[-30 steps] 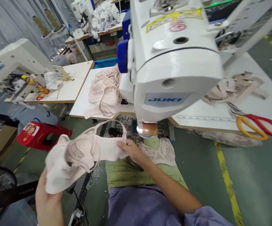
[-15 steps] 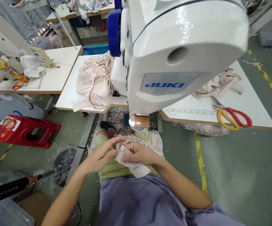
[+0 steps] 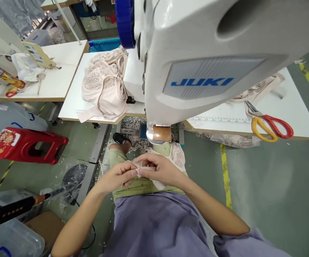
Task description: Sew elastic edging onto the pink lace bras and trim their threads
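Both hands meet over my lap, just below the sewing machine head. My left hand pinches the edge of a pale pink lace garment between thumb and fingers. Right beside it, my right hand grips the same lace garment, its thumb and forefinger closed on the cloth. Part of the garment drapes over my right knee, and a loose piece hangs under my right palm. My fingers hide the part held between them. The machine's round metal and brown end is just above my knees.
Pale pink lace garments are heaped on the left tabletop. Red and yellow scissors overhang the right table edge, near pink straps. A red stool stands at left on the floor, near a black fan-like object in plastic.
My left hand has come down and right, from spread fingers to a pinch on the garment edge. My right hand keeps hold. The view has shifted closer to the machine.
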Demonstrator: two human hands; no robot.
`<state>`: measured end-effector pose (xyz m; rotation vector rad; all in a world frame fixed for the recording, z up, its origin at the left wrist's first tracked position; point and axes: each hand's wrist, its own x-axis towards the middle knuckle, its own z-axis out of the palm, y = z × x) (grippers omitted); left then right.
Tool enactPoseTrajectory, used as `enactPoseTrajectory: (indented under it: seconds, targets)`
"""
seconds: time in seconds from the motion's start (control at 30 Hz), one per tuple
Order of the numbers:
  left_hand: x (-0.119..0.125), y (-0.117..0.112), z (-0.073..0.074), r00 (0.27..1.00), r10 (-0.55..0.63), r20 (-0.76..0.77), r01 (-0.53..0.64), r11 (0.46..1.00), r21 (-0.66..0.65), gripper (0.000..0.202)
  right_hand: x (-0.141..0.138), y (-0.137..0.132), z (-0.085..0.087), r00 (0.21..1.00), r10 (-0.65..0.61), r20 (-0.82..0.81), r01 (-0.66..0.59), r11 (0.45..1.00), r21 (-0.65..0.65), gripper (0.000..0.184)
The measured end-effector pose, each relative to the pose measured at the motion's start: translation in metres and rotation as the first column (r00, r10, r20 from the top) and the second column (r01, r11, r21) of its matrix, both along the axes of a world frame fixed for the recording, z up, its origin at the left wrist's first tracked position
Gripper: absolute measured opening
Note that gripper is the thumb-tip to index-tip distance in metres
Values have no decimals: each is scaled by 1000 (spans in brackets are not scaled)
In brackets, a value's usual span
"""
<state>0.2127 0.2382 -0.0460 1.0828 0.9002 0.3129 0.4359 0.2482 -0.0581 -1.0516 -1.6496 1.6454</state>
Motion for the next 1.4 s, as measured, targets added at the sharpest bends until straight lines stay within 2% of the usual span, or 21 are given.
enactPoseTrajectory:
  seconds: [0.1, 0.2, 0.33, 0.43, 0.57, 0.73, 0.83, 0.97, 1.0, 1.07, 1.13, 1.2, 1.27, 1.33, 1.4]
  targets:
    - [3, -8, -8, 993, 99, 63, -96, 994, -44, 31, -1, 1, -8, 999, 7, -31, -1, 986, 165, 23]
    - [7, -14, -15, 979, 176, 107, -165, 981, -103, 30, -3, 3, -13, 1000, -21, 4, 19, 952, 305, 27]
    - [9, -20, -19, 935, 300, 192, -268, 947, -177, 26, -1, 4, -19, 968, -216, 130, 128, 864, 486, 30]
    - [9, -23, -20, 897, 375, 235, -332, 921, -204, 24, 3, 0, -21, 931, -345, 123, 250, 844, 474, 28]
    - [10, -24, -21, 883, 399, 247, -351, 911, -215, 24, 6, -4, -20, 924, -373, 87, 302, 848, 435, 25]
    - [10, -24, -20, 872, 420, 252, -375, 903, -208, 25, 12, -3, -28, 852, -511, 109, 414, 787, 457, 30]
    - [9, -25, -19, 868, 434, 242, -395, 898, -193, 24, 16, -6, -35, 856, -501, 123, 386, 780, 492, 28]
    - [9, -22, -15, 863, 446, 238, -408, 893, -191, 26, 36, -5, -40, 845, -486, 223, 318, 792, 521, 12]
    - [10, -21, -14, 864, 450, 225, -415, 891, -186, 28, 47, 0, -40, 820, -512, 255, 318, 779, 541, 12]
    - [10, -19, -11, 875, 456, 163, -430, 887, -170, 31, 75, 15, -41, 733, -613, 295, 352, 713, 606, 17]
    - [9, -19, -12, 881, 466, 80, -447, 877, -178, 35, 113, 39, -41, 606, -730, 316, 382, 616, 689, 24]
    - [7, -20, -22, 868, 496, 29, -472, 843, -259, 39, 159, 65, -39, 452, -805, 384, 342, 554, 759, 30]
    - [4, -20, -38, 861, 509, 4, -474, 806, -355, 42, 208, 86, -35, 282, -826, 488, 276, 556, 784, 32]
    - [1, -19, -54, 862, 505, -49, -492, 809, -323, 42, 251, 97, -31, 153, -822, 548, 256, 569, 782, 31]
    - [-2, -18, -62, 851, 520, -76, -520, 813, -262, 41, 280, 94, -28, 56, -812, 581, 271, 572, 774, 30]
